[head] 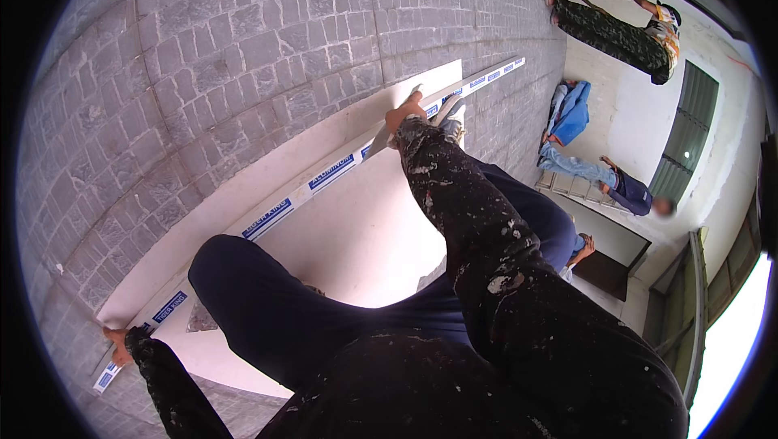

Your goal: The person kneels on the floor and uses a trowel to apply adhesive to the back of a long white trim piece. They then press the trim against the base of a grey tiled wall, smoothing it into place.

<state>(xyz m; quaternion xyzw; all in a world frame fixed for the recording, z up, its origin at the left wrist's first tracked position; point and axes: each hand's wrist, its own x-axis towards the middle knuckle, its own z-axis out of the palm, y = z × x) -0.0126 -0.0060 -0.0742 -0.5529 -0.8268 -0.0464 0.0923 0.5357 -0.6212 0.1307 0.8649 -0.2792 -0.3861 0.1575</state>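
Observation:
A long aluminum straightedge [331, 171] with blue-and-white printed tape lies across a white board [358, 226] on the paving. My left hand [118, 345] grips it near its lower-left end. Further along, my right hand [407, 112] is closed over the bar around what looks like a flat-bladed tool [379, 141]. Its grey blade crosses the bar's face, and the hand hides most of its handle. A sneaker [453, 114] is beside the bar close to my right hand. My knees bend over the board, and paint-spattered dark sleeves cover both arms.
Grey stone-pattern paving [261, 31] surrounds the board. At the upper right stands a person in camouflage trousers [608, 31]; another wears jeans [574, 165], near a ladder [550, 182]. Blue cloth [571, 114] shows by the wall. Another person's hand [586, 247] appears behind my right knee.

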